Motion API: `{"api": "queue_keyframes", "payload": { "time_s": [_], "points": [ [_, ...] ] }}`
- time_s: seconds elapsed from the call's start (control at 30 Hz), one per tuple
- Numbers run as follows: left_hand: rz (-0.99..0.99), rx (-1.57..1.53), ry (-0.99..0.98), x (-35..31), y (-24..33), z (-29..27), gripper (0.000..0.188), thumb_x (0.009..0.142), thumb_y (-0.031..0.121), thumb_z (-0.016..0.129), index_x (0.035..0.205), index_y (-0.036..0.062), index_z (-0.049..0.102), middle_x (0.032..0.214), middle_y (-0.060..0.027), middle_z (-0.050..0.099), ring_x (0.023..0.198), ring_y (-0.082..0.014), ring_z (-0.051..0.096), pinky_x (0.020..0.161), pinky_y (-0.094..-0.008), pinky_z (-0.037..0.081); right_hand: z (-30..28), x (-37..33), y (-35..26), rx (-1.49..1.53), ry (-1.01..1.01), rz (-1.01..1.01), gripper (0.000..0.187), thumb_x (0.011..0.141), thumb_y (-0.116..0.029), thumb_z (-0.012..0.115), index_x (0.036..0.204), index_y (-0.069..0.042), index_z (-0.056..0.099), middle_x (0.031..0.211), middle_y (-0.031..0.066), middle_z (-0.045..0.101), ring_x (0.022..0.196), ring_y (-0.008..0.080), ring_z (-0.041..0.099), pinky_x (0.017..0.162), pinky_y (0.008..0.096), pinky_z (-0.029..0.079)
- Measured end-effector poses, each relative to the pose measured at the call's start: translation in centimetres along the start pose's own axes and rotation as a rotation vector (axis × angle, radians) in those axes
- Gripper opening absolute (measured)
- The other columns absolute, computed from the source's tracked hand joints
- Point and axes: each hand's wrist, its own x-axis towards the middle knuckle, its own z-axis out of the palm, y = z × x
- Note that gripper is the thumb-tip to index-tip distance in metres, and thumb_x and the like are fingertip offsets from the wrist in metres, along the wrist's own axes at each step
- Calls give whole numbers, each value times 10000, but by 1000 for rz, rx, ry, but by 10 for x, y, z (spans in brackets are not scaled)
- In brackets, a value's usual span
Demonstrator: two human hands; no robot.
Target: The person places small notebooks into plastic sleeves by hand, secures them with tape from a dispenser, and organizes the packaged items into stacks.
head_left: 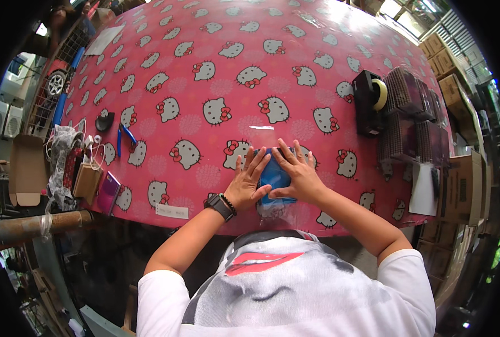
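Observation:
A flat blue packet lies near the front edge of the table. Clear plastic film reaches beyond its far side and catches the light; more shiny film shows at the near side. My left hand, with a dark watch and a beaded bracelet on the wrist, rests flat along the packet's left side. On the right side, my right hand presses down with fingers spread. Both hands lie open, and neither grips anything. The fingers partly cover the packet, so its whole outline is hidden.
A pink patterned cloth covers the table. At right stand a black tape dispenser, stacked clear-and-dark cases and cardboard boxes. Blue-handled pliers, a purple box and crumpled clear wrap lie at left.

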Motion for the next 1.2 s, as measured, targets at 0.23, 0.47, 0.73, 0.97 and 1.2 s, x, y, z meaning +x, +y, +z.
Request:
{"api": "queue_keyframes", "payload": {
  "time_s": [0.23,0.47,0.73,0.97,1.2],
  "points": [
    [-149,181,-92,15,22,-13,800,749,605,569,1424,295,273,1526,40,105,1396,-335,-73,1016,-669,-59,12,5,1,70,42,24,1254,491,-632,756,1466,-188,103,1529,77,29,1382,406,-20,998,696,93],
    [-218,263,-105,23,24,-19,925,620,676,643,1405,309,319,1519,69,130,1391,-362,-56,990,-705,-44,6,-6,-11,11,96,-29,1226,505,-525,806,1457,-166,121,1514,157,44,1384,401,-9,1014,669,104],
    [-185,288,-78,23,28,-16,917,617,679,637,1399,315,327,1517,62,140,1394,-349,-38,994,-702,-39,-99,-19,208,94,1216,624,421,791,-222,633,1108,47,563,1102,244,579,1032,365,558,910,407,427],
    [-186,269,-116,27,28,-17,919,634,685,621,1408,301,309,1516,62,138,1391,-361,-36,997,-706,-35,-102,-15,282,609,824,738,342,827,-338,651,934,-13,657,825,77,644,697,187,594,688,338,473],
    [-196,288,-94,21,29,-20,900,646,669,627,1406,307,312,1517,67,130,1391,-359,-25,996,-710,-34,-59,-58,211,902,1134,619,192,852,-225,643,812,-38,635,708,17,589,483,82,475,437,232,371]
  ]
}}
